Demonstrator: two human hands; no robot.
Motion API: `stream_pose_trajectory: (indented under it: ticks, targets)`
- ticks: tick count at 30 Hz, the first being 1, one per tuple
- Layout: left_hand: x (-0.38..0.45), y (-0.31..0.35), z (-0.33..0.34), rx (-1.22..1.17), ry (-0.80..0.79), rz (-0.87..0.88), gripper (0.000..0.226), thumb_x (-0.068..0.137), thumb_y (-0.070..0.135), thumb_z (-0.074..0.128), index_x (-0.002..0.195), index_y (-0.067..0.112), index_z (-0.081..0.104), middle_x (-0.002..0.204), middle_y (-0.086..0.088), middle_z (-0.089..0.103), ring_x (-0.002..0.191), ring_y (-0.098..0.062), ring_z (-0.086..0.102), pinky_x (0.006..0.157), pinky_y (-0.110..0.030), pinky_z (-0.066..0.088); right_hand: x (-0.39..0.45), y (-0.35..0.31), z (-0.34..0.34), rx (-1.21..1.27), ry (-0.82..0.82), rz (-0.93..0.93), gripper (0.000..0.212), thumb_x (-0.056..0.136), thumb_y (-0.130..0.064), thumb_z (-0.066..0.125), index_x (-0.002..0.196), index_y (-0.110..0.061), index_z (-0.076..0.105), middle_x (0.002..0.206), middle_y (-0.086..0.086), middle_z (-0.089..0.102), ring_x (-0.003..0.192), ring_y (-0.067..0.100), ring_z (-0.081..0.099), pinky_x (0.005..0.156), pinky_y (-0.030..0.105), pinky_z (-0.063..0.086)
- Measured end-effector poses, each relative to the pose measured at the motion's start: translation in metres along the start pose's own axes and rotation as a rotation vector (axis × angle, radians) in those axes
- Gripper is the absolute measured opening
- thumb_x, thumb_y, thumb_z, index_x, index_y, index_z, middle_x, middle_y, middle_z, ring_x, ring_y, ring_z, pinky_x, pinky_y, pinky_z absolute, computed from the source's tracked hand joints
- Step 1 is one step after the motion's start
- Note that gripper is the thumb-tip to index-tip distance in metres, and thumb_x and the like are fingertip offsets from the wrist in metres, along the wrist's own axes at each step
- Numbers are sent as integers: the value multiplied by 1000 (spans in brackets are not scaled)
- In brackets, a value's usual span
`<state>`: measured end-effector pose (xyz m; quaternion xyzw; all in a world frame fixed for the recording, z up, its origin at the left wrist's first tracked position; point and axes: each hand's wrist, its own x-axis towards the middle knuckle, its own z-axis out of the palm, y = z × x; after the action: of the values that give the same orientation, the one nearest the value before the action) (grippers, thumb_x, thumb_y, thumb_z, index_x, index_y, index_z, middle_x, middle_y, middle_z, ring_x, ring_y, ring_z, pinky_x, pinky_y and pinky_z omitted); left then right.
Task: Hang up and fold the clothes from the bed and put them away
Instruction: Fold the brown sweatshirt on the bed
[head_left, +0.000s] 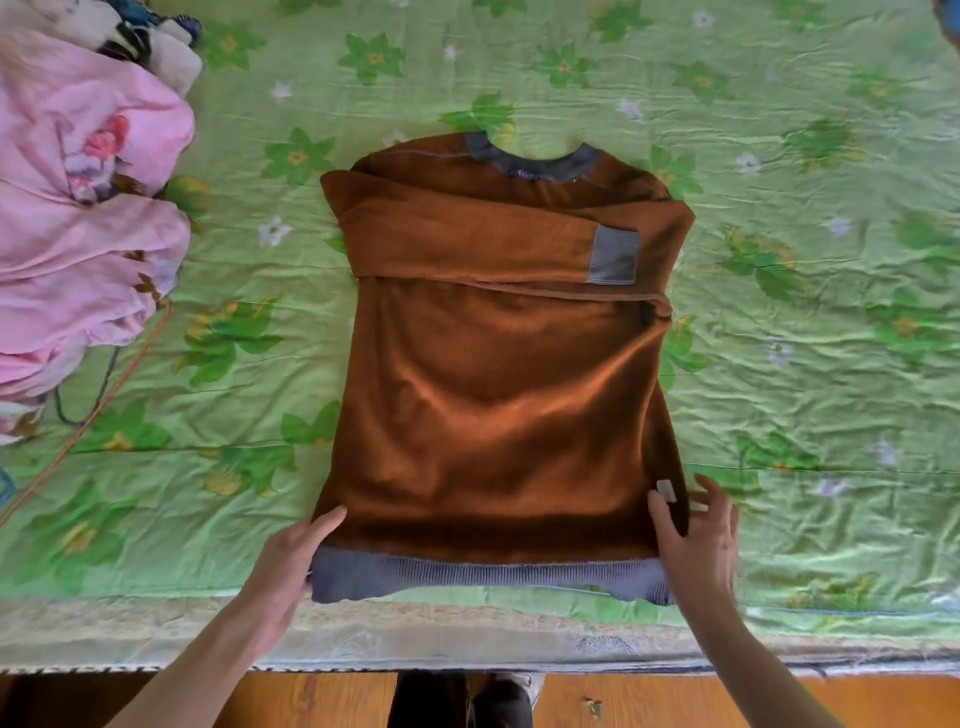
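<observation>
Two hands on the sweater's (498, 395) near end: my left grip (283, 564) pinches the grey hem (483, 574) corner, thumb on top; right grip (696, 535) curls round the opp. side edge. Sweater lies inside-out on the bed (810, 291), long axis running straight away from both grips, collar (540, 163) at the far end, sleeves folded across. Both equally near, so I'd judge hem goes fwd to collar. Beyond-left: pink clothes (78, 208) waiting.
</observation>
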<state>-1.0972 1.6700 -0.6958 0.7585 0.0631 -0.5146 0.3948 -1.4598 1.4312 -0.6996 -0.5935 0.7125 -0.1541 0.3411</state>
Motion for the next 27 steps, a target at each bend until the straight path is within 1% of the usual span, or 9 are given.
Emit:
stream_pose_trajectory:
  ticks: [2,7,10,13,17,19,21,24,27]
  targets:
    - [1,-1,0,19,-79,24,26,94,32,75,117,20,78,116,-1,80,114,-24,73,110,-56,47,8,-15,7,-95,66,-73,58,88,-37,82,137,-20,56,123,4,53,114,26,49,95,45,42]
    - [3,3,-8,56,-57,110,36,78,38,85,108,19,83,109,2,82,112,-23,73,110,-53,47,32,-33,8,-363,33,-277,10,95,-18,74,103,-11,76,114,16,59,111,42,51,92,52,40]
    - [6,3,-12,54,-55,108,47,64,49,90,103,24,85,105,2,82,108,-22,74,96,-46,51,42,-17,-7,-313,78,-326,14,101,-8,63,103,2,73,117,27,55,114,44,48,98,52,37]
    - [8,0,-12,64,-96,107,61,54,62,97,106,35,83,108,5,82,106,-17,76,92,-37,50,43,-4,-15,-65,85,-123,20,107,-3,48,107,11,62,112,32,54,113,40,47,96,40,35]
    - [11,1,-2,69,-198,63,69,54,74,92,113,38,81,115,9,80,112,-13,74,104,-40,48,45,-6,-4,146,76,282,31,109,-24,43,119,3,58,112,29,62,100,36,58,88,51,47]
    - [15,1,1,14,-179,4,69,60,73,87,114,31,80,117,11,79,117,-14,68,114,-45,42,40,-10,0,153,88,295,36,106,-41,51,118,-8,57,107,18,64,98,32,59,83,43,45]
    - [18,2,6,-33,-134,16,74,56,66,86,113,20,79,114,3,81,113,-21,72,110,-45,45,28,-9,-2,46,44,249,44,97,-60,61,105,-17,57,97,7,64,95,31,59,82,42,44]
    - [12,4,12,-99,-163,62,69,64,51,91,120,14,76,118,-4,80,113,-25,75,113,-50,47,6,-4,-2,-44,-93,128,34,92,-51,72,92,-20,59,85,-1,65,91,33,66,78,44,50]
    - [8,1,5,-182,-174,29,54,77,42,90,122,15,78,123,-6,78,117,-26,73,114,-51,45,-4,-5,-13,236,-101,186,32,91,-45,77,107,-19,69,92,-4,73,92,24,71,82,39,53]
